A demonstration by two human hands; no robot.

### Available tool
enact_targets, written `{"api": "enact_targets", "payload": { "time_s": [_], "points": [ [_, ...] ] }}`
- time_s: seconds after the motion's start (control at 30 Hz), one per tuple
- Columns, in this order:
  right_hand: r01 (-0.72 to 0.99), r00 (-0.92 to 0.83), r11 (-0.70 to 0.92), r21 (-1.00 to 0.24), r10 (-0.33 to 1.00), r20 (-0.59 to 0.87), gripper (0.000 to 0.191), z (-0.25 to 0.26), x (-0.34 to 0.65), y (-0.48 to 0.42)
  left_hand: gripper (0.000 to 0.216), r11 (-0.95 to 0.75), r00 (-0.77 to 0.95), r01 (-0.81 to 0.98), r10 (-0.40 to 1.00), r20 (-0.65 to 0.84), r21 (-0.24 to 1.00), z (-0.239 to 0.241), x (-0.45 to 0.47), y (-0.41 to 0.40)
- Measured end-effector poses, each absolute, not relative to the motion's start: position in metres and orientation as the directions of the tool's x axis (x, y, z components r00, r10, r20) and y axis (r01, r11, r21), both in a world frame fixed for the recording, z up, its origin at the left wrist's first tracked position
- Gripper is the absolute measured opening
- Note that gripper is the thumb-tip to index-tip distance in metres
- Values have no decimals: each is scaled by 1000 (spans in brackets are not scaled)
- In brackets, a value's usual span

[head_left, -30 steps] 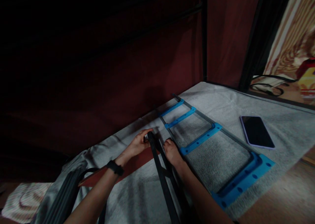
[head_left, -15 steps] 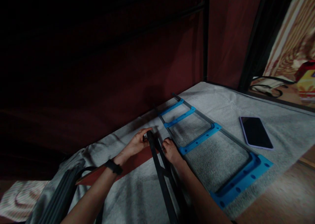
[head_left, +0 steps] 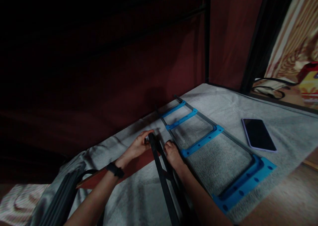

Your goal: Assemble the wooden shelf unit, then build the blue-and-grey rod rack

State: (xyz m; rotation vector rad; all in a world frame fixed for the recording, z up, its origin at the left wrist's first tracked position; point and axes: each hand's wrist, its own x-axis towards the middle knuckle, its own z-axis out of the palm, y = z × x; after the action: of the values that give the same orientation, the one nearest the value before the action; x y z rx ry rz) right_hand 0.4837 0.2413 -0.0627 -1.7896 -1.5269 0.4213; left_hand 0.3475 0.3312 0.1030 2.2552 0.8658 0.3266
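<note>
A black ladder-like frame (head_left: 162, 174) with two long rails and a crosspiece leans between my forearms. My left hand (head_left: 140, 143), a dark band on its wrist, is closed on the far end of the left rail. A small shiny bit shows by those fingers, too small to name. My right hand (head_left: 173, 154) has its fingers curled against the right rail; their tips are partly hidden. Just right of that hand lies a second frame of grey tubes joined by several blue crosspieces (head_left: 202, 140) with holes.
Grey cloth (head_left: 223, 98) covers the surface. A smartphone (head_left: 259, 135) lies at the right. A reddish-brown board (head_left: 132, 168) is under my left arm, and a bundle of grey tubes (head_left: 63, 196) lies at the lower left. A dark red panel (head_left: 159, 60) rises behind.
The view has shifted very slightly. Both hands stay at the far end of the black frame, with almost no visible movement.
</note>
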Motion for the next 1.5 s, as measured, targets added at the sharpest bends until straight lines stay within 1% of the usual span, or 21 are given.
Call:
{"api": "enact_targets", "payload": {
  "time_s": [0.07,0.17,0.23,0.4,0.57,0.67,0.77,0.87,0.93,0.97,1.03,1.13,1.27,1.37,1.43,1.5],
  "points": [
    [708,258,-42,-705,945,203,24,-63,482,242,61,-539,742,500,671,-14,678,103,347,332],
    [676,262,-27,-737,943,206,18,-63,483,243,59,-545,742,486,671,7,684,101,347,333],
    [669,244,-15,-743,949,200,20,-63,485,243,59,-545,745,474,667,15,691,100,347,333],
    [707,233,-33,-706,954,189,22,-60,484,241,60,-543,745,489,667,-3,683,101,347,333],
    [702,235,-35,-711,954,185,16,-57,483,241,60,-547,746,493,666,-4,677,104,348,332],
    [713,211,-31,-701,962,171,21,-57,483,241,61,-546,742,495,670,-2,676,103,348,332],
    [729,235,-69,-681,960,154,29,-55,480,241,61,-531,737,494,676,-7,688,103,349,332],
    [699,293,-111,-706,946,141,28,-49,479,241,69,-455,733,497,675,-78,739,110,349,330],
    [637,350,-129,-760,927,136,25,-40,481,241,76,-408,749,498,647,-143,765,119,347,329],
    [597,373,-127,-792,918,134,24,-34,483,241,78,-410,757,498,635,-152,764,125,345,328],
    [509,396,-90,-856,907,140,23,-19,487,239,75,-466,756,492,647,-95,735,136,340,326],
    [374,402,49,-926,891,210,23,8,491,233,70,-579,723,485,687,72,655,144,336,317],
    [227,411,232,-946,858,309,23,46,487,216,64,-678,690,462,680,249,571,136,342,286],
    [172,357,310,-935,865,352,21,69,484,203,68,-730,724,410,625,292,547,130,352,256],
    [145,323,346,-927,869,375,21,81,483,196,77,-763,749,388,588,305,517,131,359,240],
    [136,328,372,-918,857,396,20,87,484,191,86,-784,758,395,572,312,479,134,366,230]
  ]
}}
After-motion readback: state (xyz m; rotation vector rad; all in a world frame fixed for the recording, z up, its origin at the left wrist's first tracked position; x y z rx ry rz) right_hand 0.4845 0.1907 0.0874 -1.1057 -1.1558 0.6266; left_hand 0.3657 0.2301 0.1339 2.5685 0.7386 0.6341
